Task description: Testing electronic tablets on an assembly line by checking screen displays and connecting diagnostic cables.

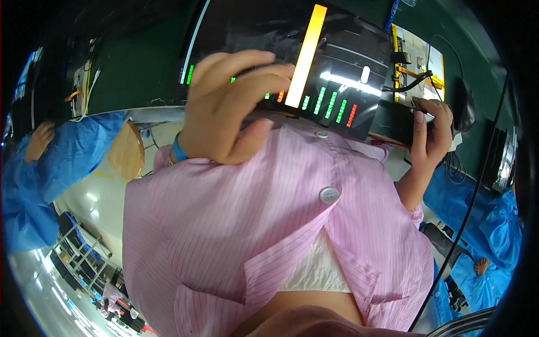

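Observation:
A dark display panel (pixel 359 45) lies in front of me, lit with a bright yellow-white bar and small rows of green and red marks. Over its left part is my left hand (pixel 224 109), fingers apart and loosely bent, nothing seen in them; whether they touch the glass I cannot tell. My right hand (pixel 433 126) is at the right, thumb and forefinger brought together on a small dark thing I cannot make out. Just beyond those fingertips lies a pale board with yellow edges (pixel 418 53). A black cable (pixel 407 88) runs from near the panel to the board's orange strip.
A black mouse (pixel 464 105) rests right of my right hand, on the dark green tabletop (pixel 151 67). A thin black cord (pixel 477 191) crosses the right side. People in blue sleeves (pixel 84 146) are at both sides. A round wooden stool seat (pixel 126 151) shows at left.

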A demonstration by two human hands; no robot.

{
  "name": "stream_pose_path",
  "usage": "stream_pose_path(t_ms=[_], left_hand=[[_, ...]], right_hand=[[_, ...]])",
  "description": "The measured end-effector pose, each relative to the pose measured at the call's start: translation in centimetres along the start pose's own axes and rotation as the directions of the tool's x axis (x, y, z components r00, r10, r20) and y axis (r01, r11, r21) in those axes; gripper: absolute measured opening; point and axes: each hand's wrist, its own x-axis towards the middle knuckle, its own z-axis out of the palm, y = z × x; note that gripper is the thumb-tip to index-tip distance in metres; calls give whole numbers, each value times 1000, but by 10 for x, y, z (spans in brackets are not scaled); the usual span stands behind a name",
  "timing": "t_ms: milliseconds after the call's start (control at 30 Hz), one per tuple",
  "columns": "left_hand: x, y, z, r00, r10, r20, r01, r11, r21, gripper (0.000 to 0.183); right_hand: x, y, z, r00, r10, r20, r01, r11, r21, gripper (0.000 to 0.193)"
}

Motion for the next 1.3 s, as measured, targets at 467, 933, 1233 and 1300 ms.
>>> stream_pose_path(t_ms=[467, 933, 1233, 1300], left_hand=[[-25, -34, -15, 844, -533, 60, 535, 829, -163, 130], [-25, -43, -16, 841, -540, 38, 539, 830, -141, 130], [-20, -34, -7, 845, -535, 13, 519, 813, -264, 132], [-19, -34, -6, 846, -533, 17, 515, 807, -291, 132]], right_hand=[[9, -9, 5, 996, -89, -3, 89, 994, -68, 16], [13, -14, 14, 999, -54, 2, 54, 998, -40, 14], [13, -14, 18, 995, -95, 9, 95, 995, -36, 13], [14, -13, 17, 993, -115, 15, 116, 993, -27, 14]])
